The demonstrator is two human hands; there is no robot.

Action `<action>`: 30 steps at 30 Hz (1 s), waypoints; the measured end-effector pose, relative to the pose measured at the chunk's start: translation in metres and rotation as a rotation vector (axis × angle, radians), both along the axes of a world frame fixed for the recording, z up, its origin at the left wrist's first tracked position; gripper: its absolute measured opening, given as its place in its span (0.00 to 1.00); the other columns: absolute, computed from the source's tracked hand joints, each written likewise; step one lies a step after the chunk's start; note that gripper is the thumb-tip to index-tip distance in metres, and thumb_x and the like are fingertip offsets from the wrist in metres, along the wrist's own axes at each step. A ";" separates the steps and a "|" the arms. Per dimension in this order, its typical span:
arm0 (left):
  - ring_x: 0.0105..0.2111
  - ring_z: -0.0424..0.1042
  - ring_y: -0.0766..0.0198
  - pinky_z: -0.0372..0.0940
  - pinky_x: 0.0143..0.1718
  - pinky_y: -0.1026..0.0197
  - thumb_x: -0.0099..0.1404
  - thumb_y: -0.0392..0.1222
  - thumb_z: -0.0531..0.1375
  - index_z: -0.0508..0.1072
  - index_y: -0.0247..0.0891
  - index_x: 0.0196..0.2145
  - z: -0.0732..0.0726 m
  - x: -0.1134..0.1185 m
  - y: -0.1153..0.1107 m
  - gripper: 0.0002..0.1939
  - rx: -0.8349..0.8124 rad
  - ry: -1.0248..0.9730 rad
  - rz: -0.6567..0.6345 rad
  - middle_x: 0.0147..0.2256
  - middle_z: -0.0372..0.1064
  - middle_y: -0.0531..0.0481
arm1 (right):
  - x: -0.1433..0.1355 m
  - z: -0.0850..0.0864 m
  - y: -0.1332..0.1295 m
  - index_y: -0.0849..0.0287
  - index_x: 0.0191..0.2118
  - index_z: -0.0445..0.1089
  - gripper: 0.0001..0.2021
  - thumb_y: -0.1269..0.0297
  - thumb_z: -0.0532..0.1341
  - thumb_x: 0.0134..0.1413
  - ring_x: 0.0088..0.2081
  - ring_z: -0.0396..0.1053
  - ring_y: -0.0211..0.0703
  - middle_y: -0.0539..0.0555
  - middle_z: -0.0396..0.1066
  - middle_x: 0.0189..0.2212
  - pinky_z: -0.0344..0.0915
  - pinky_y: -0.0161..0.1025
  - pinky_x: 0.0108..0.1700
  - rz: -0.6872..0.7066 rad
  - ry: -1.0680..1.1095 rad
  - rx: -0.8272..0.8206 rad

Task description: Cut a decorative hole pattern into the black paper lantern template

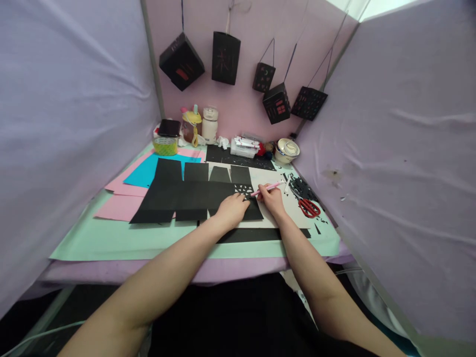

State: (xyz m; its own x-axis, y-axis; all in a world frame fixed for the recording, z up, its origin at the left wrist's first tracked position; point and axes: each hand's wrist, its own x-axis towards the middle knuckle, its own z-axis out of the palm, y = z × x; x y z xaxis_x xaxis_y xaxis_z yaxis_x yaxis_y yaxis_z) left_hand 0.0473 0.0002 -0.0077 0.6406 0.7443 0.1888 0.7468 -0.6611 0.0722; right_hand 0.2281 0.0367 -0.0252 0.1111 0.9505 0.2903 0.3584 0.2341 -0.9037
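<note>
A large black card sheet [189, 195] with flaps along its edges lies flat, with a cluster of small cut-out shapes near its right end. My left hand [233, 208] rests on the sheet just below the cut-outs, its fingers spread flat. In my right hand [270, 198] is a pink pen-like tool [273, 186], its tip touching the card beside the cut-outs. Beneath the card's right part lies a pale board [293, 213].
Red scissors [309, 208] and black scraps [303, 188] lie at the right. Pink paper [119, 207] and blue paper [139, 173] are at the left. Jars, tape [165, 146] and a lidded bowl [287, 150] line the back. Black paper boxes [226, 58] hang above.
</note>
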 end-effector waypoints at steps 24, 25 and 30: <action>0.51 0.66 0.51 0.62 0.50 0.54 0.65 0.30 0.52 0.74 0.34 0.47 -0.004 0.002 0.002 0.16 0.009 -0.009 -0.008 0.47 0.70 0.37 | -0.002 0.004 -0.003 0.58 0.19 0.66 0.19 0.51 0.58 0.55 0.20 0.64 0.38 0.52 0.69 0.17 0.61 0.36 0.28 0.019 -0.035 -0.015; 0.51 0.66 0.51 0.62 0.50 0.54 0.66 0.30 0.52 0.74 0.34 0.47 -0.005 0.002 0.002 0.16 0.010 -0.012 -0.007 0.47 0.70 0.37 | -0.002 0.004 -0.003 0.58 0.19 0.66 0.19 0.51 0.58 0.55 0.20 0.64 0.38 0.52 0.69 0.17 0.61 0.36 0.28 0.020 -0.038 -0.015; 0.51 0.66 0.51 0.61 0.51 0.54 0.65 0.30 0.52 0.74 0.34 0.47 -0.006 0.002 0.002 0.16 0.015 -0.018 -0.006 0.48 0.70 0.37 | -0.001 0.004 -0.004 0.58 0.22 0.67 0.17 0.51 0.60 0.53 0.21 0.64 0.39 0.52 0.70 0.18 0.61 0.36 0.28 0.041 -0.031 -0.024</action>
